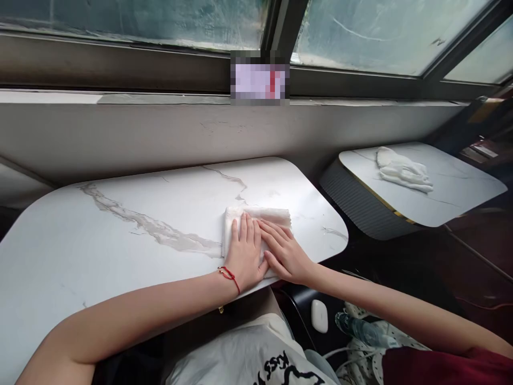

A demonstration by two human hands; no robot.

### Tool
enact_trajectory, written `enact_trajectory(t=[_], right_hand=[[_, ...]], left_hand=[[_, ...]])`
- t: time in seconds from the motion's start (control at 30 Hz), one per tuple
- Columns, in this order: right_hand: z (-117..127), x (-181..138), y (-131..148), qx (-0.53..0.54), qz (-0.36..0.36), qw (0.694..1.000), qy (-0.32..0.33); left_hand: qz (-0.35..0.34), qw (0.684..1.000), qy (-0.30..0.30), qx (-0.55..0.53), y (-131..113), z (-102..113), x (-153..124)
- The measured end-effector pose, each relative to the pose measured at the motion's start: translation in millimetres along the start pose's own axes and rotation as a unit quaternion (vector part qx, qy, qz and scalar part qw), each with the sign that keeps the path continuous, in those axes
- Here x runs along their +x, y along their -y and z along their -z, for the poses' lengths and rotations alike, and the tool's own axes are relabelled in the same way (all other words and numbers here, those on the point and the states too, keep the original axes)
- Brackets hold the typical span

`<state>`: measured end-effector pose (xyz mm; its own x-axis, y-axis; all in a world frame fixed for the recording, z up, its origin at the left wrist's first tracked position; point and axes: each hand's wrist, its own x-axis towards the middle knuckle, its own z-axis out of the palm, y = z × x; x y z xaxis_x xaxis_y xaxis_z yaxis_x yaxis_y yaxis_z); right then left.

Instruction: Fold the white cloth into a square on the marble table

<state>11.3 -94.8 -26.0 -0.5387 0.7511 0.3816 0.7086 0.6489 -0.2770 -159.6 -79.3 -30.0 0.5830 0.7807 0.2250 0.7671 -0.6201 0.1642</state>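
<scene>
Pale shirt [240,350] sat nearest. Beyond it, the left hand [247,256] and right hand [286,254] lay flat on a folded white cloth [270,214] on the table [120,262]. Straight fingers pinched nothing. Cloth stuck out past them, toward the wall [172,133].

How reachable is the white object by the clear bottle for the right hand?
Likely yes: the white object lies uncovered near the right forearm, though the right hand rests on the folded cloth.
</scene>
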Motion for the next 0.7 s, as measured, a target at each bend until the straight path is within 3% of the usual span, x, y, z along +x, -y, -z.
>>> enact_trajectory(t=[0.13,0.33,0.7], right_hand=[[2,5,-14,0.005,-0.024,1.0,0.001],[-8,36,-69,-0.019,-0.027,0.999,-0.02],[-12,122,-174,-0.016,-0.026,1.0,-0.008]], left_hand=[[-0.029,0.999,0.002,-0.015,15,-2,18],[-0.07,0.996,-0.034,-0.036,59,-7,87],[0.055,0.997,-0.058,0.003,86,-26,192]])
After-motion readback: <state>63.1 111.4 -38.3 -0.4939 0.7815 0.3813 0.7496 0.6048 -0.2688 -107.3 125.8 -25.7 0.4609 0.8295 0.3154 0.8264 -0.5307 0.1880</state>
